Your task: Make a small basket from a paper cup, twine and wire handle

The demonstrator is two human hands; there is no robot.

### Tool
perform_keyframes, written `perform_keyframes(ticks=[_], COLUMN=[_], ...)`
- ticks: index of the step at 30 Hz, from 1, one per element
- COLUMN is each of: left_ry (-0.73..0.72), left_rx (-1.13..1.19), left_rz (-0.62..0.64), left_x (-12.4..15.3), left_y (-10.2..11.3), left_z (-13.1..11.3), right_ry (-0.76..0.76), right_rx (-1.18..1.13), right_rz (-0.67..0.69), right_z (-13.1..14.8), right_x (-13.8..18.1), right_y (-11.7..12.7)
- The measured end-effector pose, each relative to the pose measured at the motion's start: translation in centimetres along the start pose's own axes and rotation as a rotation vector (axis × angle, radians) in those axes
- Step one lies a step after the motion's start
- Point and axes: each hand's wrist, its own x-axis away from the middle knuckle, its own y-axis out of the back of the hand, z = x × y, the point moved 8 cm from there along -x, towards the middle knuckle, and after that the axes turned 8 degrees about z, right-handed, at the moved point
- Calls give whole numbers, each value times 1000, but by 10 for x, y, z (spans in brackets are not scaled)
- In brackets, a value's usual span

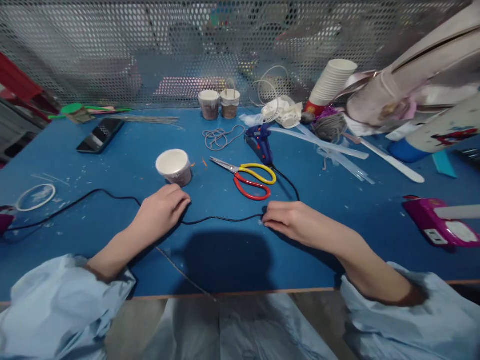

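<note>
My left hand [162, 212] rests closed on the blue table just in front of a white paper cup [173, 165]. Its fingertips press together, and whatever they hold is hidden. A thin grey string [183, 274] comes out from under this wrist and hangs over the front edge. My right hand [300, 226] is closed too, its pinched fingertips by a black cord [221, 218]; whether they grip it I cannot tell. The cord runs under my left hand and across to my right. Beyond it lie scissors [243, 175] with one yellow and one red handle.
A blue glue gun [261, 142] lies behind the scissors, near coiled grey cord [219, 139]. Two filled cups [209, 106] stand by the perforated panel. A phone [100, 135] is at back left. Stacked cups [333, 85], glue sticks [337, 159] and a magenta device [437, 222] occupy the right.
</note>
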Motion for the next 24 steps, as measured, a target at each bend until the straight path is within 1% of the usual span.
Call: perform_keyframes(ticks=[3, 5, 6, 8, 10, 12, 15, 19, 21, 24], left_ry=[-4, -14, -26, -65, -99, -113, -111, -119, -112, -79], left_rx=[125, 227, 261, 287, 281, 261, 199, 123, 74, -8], left_rz=[-50, -11, 28, 130, 231, 282, 261, 177, 151, 126], left_x=[9, 19, 24, 36, 49, 61, 74, 82, 84, 85], left_y=[30, 42, 43, 38, 27, 15, 7, 5, 2, -4], left_z=[-7, -14, -18, -28, -33, -33, -29, -29, -31, -30], right_ry=[53, 95, 123, 141, 117, 76, 49, 83, 98, 142], right_rx=[52, 16, -35, -156, -233, -254, -250, -265, -284, -314], right_rz=[-12, -30, -39, -56, -107, -174, -248, -290, -301, -316], right_z=[1, -1, -2, -7, -15, -20, -19, -3, 3, 8], right_x=[-1, -2, -3, -4, -4, -4, -1, 1, 1, 0], right_y=[-1, 2, 3, 7, 12, 17, 26, 33, 29, 17])
